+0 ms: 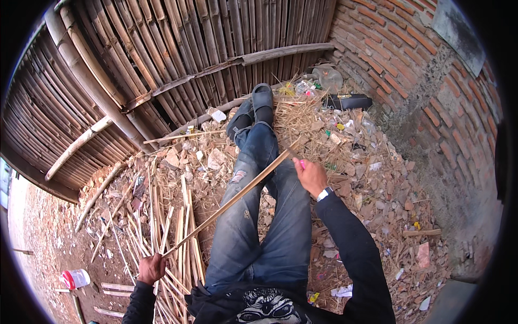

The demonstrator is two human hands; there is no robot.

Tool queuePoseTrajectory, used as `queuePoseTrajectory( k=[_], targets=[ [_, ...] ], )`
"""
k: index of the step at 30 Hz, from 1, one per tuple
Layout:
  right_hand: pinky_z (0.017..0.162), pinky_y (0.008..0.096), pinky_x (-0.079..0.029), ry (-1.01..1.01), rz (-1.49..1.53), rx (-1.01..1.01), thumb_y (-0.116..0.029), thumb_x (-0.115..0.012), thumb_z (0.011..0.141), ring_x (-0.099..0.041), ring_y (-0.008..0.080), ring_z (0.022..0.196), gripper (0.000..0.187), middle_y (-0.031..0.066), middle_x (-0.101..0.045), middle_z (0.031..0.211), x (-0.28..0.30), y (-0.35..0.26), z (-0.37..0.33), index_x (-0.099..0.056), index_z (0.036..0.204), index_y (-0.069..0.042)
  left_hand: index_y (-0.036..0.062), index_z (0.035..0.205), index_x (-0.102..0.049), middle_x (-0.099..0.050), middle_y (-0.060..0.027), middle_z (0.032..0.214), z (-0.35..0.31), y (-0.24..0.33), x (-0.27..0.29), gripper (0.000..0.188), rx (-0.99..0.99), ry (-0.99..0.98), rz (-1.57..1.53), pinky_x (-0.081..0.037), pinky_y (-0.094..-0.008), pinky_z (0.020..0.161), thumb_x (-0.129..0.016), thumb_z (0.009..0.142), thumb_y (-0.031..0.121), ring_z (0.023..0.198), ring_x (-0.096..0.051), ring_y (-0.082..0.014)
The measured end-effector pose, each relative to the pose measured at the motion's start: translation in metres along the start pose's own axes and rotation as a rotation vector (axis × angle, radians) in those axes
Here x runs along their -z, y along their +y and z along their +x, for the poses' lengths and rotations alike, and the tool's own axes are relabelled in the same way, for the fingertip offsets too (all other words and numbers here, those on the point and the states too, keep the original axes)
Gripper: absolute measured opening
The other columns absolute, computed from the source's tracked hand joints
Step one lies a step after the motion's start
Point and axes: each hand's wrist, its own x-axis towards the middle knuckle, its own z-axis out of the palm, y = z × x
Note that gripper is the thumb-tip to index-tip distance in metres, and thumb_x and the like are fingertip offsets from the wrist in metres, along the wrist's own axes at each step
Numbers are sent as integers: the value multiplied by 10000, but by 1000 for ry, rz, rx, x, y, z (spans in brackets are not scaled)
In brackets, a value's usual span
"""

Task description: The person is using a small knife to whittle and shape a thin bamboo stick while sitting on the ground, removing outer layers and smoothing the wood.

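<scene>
A long, pale split bamboo strip (233, 202) runs slantwise across my thighs, from the lower left up to beyond my right knee. Its near end is gripped in the closed fingers of my left hand (151, 269), over the loose strips on the ground. By the far end, my right hand (311, 177) is closed around a small pink-handled tool (302, 163) that looks like a knife. Its blade is hard to make out against the strip and the straw. My legs (261, 227) stretch forward, ankles crossed.
Many split bamboo strips (186, 227) lie to my left. A white and red tub (75, 279) stands farther left. Rubble, straw and litter cover the ground ahead. A bamboo wall (205, 38) rises in front, a brick wall (388, 48) at right. A black object (347, 101) lies near their corner.
</scene>
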Motion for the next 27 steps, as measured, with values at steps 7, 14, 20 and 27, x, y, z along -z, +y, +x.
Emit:
queuePoseTrajectory(
  k=[7,14,20,27],
  targets=[
    [659,568,-522,116,-3,-170,-527,-491,1064,-664,491,696,619,278,-664,705,4,6,-5,-709,787,-19,66,824,-527,-562,-179,554,-3,-3,0,218,41,-74,-2,-445,-496,479,-652,944,198,486,-590,-401],
    [602,516,-440,218,276,-365,-469,-557,1061,-595,449,620,570,228,-616,640,0,21,-16,-611,754,8,59,826,-530,-552,-184,545,-8,4,-8,224,31,-59,-96,-455,-498,485,-641,959,201,479,-583,-411],
    [583,494,-439,212,344,-66,-443,-602,1052,-610,391,591,518,187,-576,610,2,-16,-18,-564,786,0,74,804,-543,-583,-177,573,-6,2,-15,223,59,-53,-88,-467,-491,492,-649,956,199,508,-606,-414],
    [659,456,-489,112,441,-121,-373,-518,1104,-647,343,704,404,181,-640,750,3,-5,-8,-674,1062,-4,79,839,-586,-634,-185,619,-5,6,-12,242,135,-87,-120,-502,-501,529,-625,1008,248,566,-647,-429]
  ],
)
